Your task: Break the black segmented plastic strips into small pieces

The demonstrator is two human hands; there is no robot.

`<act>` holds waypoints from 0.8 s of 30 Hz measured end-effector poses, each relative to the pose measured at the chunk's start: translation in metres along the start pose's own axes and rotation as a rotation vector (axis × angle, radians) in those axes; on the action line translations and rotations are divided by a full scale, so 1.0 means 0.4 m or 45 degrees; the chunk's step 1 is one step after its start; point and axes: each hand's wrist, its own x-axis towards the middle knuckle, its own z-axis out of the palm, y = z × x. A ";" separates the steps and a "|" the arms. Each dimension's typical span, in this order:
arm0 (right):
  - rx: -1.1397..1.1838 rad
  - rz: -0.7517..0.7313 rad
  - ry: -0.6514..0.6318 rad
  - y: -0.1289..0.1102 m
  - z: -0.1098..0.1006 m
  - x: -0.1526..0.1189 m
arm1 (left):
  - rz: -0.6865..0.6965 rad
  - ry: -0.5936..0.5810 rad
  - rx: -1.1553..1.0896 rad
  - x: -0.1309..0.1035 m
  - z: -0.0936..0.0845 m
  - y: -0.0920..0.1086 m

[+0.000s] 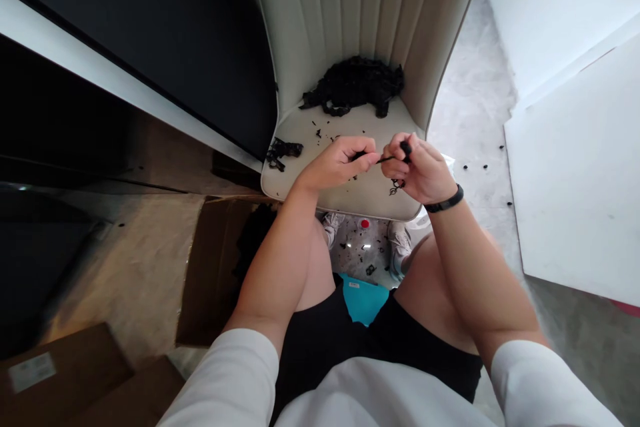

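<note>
Over the front of a pale padded chair seat (345,197), my two hands face each other with a small gap between them. A thin black piece (384,160) spans that gap; its exact kind is unclear. My left hand (345,160) pinches one end of it between thumb and fingers. My right hand (417,167), with a black band on the wrist, is closed round the other end, where a dark rounded lump shows. Thin black loops (397,187) hang below the right hand. A large heap of black pieces (357,83) lies at the seat's back, and a smaller black cluster (284,152) at its left edge.
An open cardboard box (200,267) with black contents stands by my left leg. Black scraps litter the floor (357,247) between my feet, near a red cap (365,223). A dark panel (150,27) borders the chair on the left; white boards (575,200) stand on the right.
</note>
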 end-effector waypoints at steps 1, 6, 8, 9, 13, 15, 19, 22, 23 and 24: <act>0.006 0.021 0.033 -0.007 0.004 -0.001 | -0.013 0.021 0.032 -0.001 -0.004 -0.001; -0.062 0.035 0.004 -0.009 0.006 0.004 | -0.089 0.172 0.244 0.002 -0.009 -0.007; -0.116 -0.037 -0.008 0.003 -0.001 0.010 | -0.093 0.187 0.280 0.005 -0.006 -0.009; -0.155 -0.077 0.010 0.009 -0.006 0.012 | -0.092 0.187 0.290 0.006 -0.005 -0.009; -0.349 -0.199 0.221 0.034 -0.034 0.024 | -0.110 0.155 0.324 0.004 -0.004 -0.005; -0.409 -0.237 0.351 0.045 -0.048 0.028 | -0.118 0.109 0.336 0.002 -0.005 -0.002; -0.597 -0.265 0.527 0.061 -0.070 0.035 | -0.122 -0.047 0.323 0.001 -0.007 0.003; -0.747 -0.299 0.591 0.065 -0.085 0.038 | -0.119 -0.136 0.302 0.001 -0.009 0.003; -0.786 -0.304 0.595 0.065 -0.092 0.039 | -0.121 -0.158 0.295 0.000 -0.010 0.003; -0.823 -0.309 0.601 0.065 -0.098 0.041 | -0.127 -0.178 0.287 -0.002 -0.011 0.002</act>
